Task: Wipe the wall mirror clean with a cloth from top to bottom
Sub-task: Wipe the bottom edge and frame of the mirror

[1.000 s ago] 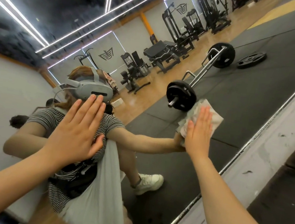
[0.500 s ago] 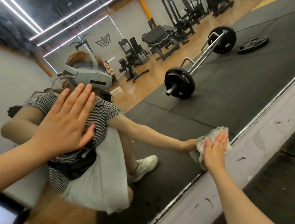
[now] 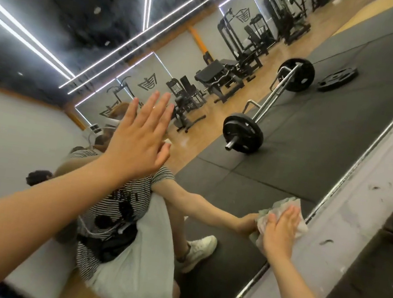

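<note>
Our right hand (image 3: 279, 232) presses flat on the crumpled pale cloth (image 3: 280, 211) at the mirror (image 3: 292, 142) bottom edge; our left hand (image 3: 138, 140) spreads wide on the glass. We read no writing.

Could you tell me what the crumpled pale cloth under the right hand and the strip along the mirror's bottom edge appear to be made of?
The crumpled pale cloth looks like soft woven fabric, matte, judging by its loose folds; the weave is too small to tell. The thin silvery strip along the mirror's bottom edge appears to be polished metal, since it glints brightly. The right hand presses the cloth flat.
</note>
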Available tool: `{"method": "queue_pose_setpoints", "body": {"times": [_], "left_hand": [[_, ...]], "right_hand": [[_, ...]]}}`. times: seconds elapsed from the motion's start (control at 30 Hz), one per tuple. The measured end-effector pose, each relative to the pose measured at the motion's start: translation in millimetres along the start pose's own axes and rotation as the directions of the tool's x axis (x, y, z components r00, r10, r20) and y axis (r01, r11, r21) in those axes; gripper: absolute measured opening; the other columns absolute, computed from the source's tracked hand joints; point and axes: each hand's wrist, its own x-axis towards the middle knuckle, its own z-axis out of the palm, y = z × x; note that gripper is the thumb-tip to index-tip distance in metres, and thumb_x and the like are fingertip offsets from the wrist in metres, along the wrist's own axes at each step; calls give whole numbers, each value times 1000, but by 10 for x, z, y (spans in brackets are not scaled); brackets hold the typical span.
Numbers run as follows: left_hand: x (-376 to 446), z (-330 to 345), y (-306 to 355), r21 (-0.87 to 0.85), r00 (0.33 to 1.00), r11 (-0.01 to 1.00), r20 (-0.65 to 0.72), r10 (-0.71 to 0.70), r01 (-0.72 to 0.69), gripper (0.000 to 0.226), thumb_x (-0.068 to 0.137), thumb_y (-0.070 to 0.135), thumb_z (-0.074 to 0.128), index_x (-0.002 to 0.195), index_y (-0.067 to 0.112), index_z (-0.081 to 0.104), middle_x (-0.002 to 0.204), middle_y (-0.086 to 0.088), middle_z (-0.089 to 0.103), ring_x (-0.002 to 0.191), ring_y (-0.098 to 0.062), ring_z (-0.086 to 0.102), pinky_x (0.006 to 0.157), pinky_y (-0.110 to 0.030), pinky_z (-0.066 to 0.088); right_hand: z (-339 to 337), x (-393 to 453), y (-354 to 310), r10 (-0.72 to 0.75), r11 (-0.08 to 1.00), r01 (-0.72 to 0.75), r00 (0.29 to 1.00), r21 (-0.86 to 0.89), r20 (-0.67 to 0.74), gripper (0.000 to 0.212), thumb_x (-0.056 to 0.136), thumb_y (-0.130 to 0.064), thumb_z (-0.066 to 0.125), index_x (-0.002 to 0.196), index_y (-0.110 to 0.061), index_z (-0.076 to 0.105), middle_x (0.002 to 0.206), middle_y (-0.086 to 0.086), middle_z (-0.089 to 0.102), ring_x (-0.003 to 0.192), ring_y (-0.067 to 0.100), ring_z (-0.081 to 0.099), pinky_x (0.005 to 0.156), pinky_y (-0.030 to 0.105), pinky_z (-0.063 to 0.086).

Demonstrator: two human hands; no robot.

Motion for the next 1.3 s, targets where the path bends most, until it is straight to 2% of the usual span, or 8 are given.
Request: {"method": "queue_pose_setpoints", "body": {"times": [0.13, 0.37, 0.53, 0.67, 0.87, 1.0, 1.13, 1.3], "left_hand": [[147, 230, 168, 15, 1000, 1000, 11, -28, 28, 72, 89, 38, 36, 147, -5, 30, 155, -23, 25, 145, -33, 18, 120, -42, -4], [137, 255, 199, 36, 999, 999, -23, -33, 33, 75, 88, 38, 40, 148, -6, 27, 156, -24, 21, 146, -35, 17, 119, -49, 10], [125, 259, 210, -14, 994, 996, -68, -83, 83, 82, 86, 36, 48, 150, -7, 19, 157, -28, 11, 146, -40, 13, 120, -49, 11], [143, 258, 212, -4, 994, 995, -37, -103, 103, 79, 89, 38, 38, 149, -10, 18, 155, -31, 14, 146, -41, 13, 120, -49, 11], [145, 267, 202, 3, 997, 997, -4, -75, 75, 77, 90, 38, 38, 148, -10, 23, 155, -31, 17, 146, -41, 16, 120, -50, 12], [148, 258, 200, 7, 997, 997, 2, -75, 74, 76, 90, 39, 37, 148, -10, 23, 155, -31, 16, 146, -41, 16, 120, -49, 10], [152, 247, 203, -4, 997, 997, 1, -78, 78, 77, 89, 39, 37, 148, -9, 23, 156, -30, 15, 146, -40, 15, 120, -48, 8], [145, 261, 210, 0, 997, 997, -10, -82, 82, 79, 88, 39, 40, 148, -9, 20, 156, -29, 15, 146, -40, 14, 120, -49, 9]], "right_hand": [[-12, 155, -273, -5, 999, 6, 999, 32, -52, 61, 105, -20, 31, 152, -3, -5, 162, 10, -10, 149, 22, -10, 118, 32, -5], [155, 170, -1315, -319, 946, 324, 931, -1, -179, 61, 94, -39, 12, 145, -20, -14, 153, -9, -17, 144, 10, -18, 113, 30, -19], [298, 101, -2037, -553, 832, 541, 826, -121, -110, 61, 89, -44, -1, 143, -22, -20, 151, -11, -25, 141, 10, -26, 110, 28, -29], [246, 146, -2435, -740, 667, 731, 672, -143, -19, 58, 92, -44, 1, 143, -24, -17, 150, -12, -24, 140, 6, -25, 108, 29, -29], [344, 262, -2418, -803, 590, 752, 583, -293, -121, 61, 100, -36, 20, 153, -12, 4, 159, 4, 4, 148, 25, 8, 116, 45, 0], [329, 370, -2344, -836, 547, 779, 527, -306, -153, 60, 97, -36, 30, 151, -12, 18, 157, 10, 27, 145, 25, 15, 114, 50, 13], [279, 445, -2180, -819, 571, 757, 552, -318, -156, 60, 96, -35, 32, 150, -9, 24, 156, 11, 29, 144, 24, 15, 114, 47, 11], [153, 582, -1764, -719, 693, 669, 671, -267, -185, 60, 97, -35, 26, 150, -15, 7, 157, -2, 7, 146, 12, 1, 117, 30, -8]]}}
